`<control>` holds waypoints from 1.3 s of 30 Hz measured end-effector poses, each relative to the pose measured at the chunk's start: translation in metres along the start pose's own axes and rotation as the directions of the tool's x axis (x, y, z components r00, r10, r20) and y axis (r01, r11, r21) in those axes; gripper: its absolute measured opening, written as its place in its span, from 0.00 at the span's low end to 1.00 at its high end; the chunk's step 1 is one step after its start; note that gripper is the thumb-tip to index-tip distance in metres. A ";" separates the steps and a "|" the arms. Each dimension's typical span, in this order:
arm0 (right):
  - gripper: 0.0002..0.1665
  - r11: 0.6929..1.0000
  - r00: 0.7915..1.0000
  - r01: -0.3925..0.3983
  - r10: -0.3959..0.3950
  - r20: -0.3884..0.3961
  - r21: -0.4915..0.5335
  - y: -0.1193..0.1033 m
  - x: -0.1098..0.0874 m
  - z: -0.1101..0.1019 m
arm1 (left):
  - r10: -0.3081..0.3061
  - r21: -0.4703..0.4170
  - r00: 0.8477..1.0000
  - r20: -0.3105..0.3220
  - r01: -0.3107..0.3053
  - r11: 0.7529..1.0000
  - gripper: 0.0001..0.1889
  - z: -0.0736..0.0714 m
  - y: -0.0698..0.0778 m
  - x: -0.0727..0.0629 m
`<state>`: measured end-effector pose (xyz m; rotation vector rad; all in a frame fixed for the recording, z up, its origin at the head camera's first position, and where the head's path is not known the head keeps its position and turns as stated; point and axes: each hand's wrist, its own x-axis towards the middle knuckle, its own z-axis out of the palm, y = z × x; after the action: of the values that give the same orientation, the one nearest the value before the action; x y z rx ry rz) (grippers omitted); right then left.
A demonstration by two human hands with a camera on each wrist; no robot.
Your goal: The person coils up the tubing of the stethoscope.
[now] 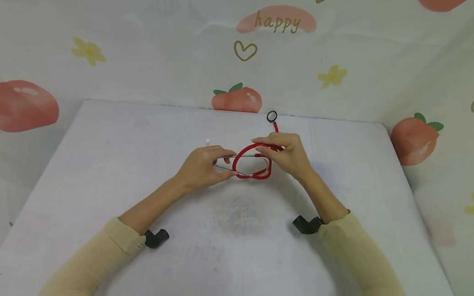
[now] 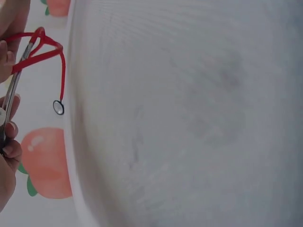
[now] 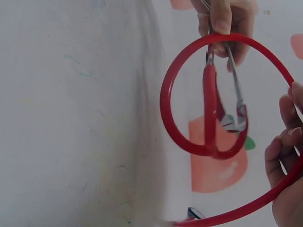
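1. Table: pale, spreading from six o'clock.
2. Left hand: at nine o'clock, clamped on the metal tubes of a stethoscope.
3. Right hand: at three o'clock, apart from the other, pinching the red tube. The stethoscope is between them, raised, its tube looped.
4. Chest piece: at one o'clock.
5. Backdrop: at twelve, fruit-printed.

Red tubing (black-rimmed chestpiece)
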<state>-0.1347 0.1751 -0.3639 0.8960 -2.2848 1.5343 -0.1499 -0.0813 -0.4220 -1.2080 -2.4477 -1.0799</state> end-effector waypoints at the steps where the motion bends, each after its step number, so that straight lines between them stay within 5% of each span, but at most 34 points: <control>1: 0.11 1.000 1.000 -0.011 0.011 -0.005 -0.004 -0.004 0.001 0.000 | 0.014 -0.004 1.000 -0.001 -0.014 1.000 0.22 0.000 0.001 0.000; 14: 0.11 0.978 0.978 -0.207 0.208 0.015 -0.038 0.003 0.009 -0.001 | 0.026 0.006 1.000 -0.005 -0.026 1.000 0.35 -0.004 0.007 0.004; 20: 0.12 0.962 0.961 -0.274 0.274 0.043 0.002 0.034 0.007 0.000 | 0.035 -0.024 0.999 -0.007 -0.035 0.999 0.36 -0.005 0.009 0.005; 28: 0.14 0.940 0.932 -0.341 0.335 0.139 0.021 0.041 0.010 -0.004 | 0.053 -0.055 0.999 0.010 -0.053 0.997 0.31 -0.005 0.009 0.006; 31: 0.16 0.920 0.900 -0.392 0.379 0.217 0.019 0.044 0.013 -0.007 | 0.054 -0.084 0.998 0.015 -0.053 0.995 0.31 -0.006 0.009 0.006; 37: 0.18 0.856 0.791 -0.517 0.466 0.397 0.025 0.052 0.015 -0.014 | 0.064 -0.163 0.998 0.021 -0.060 0.985 0.31 -0.006 0.011 0.007; 39: 0.19 0.841 0.775 -0.538 0.469 0.424 0.053 0.055 0.016 -0.014 | 0.069 -0.184 0.997 0.019 -0.064 0.981 0.31 -0.006 0.011 0.007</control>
<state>-0.1825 0.1964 -0.3914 0.7092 -2.9055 1.9385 -0.1467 -0.0767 -0.4087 -1.3546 -2.3498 -1.3026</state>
